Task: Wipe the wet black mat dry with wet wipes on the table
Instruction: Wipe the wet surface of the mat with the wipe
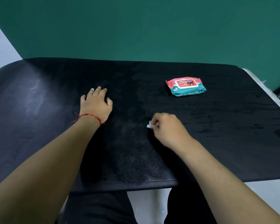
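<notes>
1. I see bare black mat point(233, 126) stretching left, centre and near me, free to cross.
2. One wipes pack point(185, 86) lies far right.
3. A green wall point(136, 29) closes the far edge.

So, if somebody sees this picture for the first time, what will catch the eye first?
Probably the red and teal pack of wipes, bright on the black mat, toward the far right. Next, the right hand near the middle pinches a small crumpled white wipe. The left hand rests on the mat, a red string round its wrist.
</notes>
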A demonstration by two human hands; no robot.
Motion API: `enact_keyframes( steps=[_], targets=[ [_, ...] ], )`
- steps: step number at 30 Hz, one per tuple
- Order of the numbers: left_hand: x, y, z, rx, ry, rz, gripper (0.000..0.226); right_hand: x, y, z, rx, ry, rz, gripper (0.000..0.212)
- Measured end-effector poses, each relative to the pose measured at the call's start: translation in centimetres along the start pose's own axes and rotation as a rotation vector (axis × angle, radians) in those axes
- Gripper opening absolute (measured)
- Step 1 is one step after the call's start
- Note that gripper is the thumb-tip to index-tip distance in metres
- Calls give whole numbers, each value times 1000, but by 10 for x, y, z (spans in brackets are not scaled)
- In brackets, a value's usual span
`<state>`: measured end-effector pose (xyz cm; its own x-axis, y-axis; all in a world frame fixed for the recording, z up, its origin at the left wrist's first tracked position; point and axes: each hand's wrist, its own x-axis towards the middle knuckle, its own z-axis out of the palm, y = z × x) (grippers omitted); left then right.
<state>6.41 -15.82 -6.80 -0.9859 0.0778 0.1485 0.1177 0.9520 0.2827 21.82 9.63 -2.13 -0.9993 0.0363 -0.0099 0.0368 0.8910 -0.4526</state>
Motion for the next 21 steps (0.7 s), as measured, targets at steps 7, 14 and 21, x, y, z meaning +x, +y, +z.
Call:
enact_keyframes(
  steps=[7,14,21],
  targets=[
    [0,0,1,-1,1,-3,57,47,2,9,77,87,-18,23],
    [0,1,0,4,-2,-1,57,25,1,23,118,145,-160,12],
    [1,1,-1,-2,-1,1,57,26,12,23,194,167,-88,8]
  ],
)
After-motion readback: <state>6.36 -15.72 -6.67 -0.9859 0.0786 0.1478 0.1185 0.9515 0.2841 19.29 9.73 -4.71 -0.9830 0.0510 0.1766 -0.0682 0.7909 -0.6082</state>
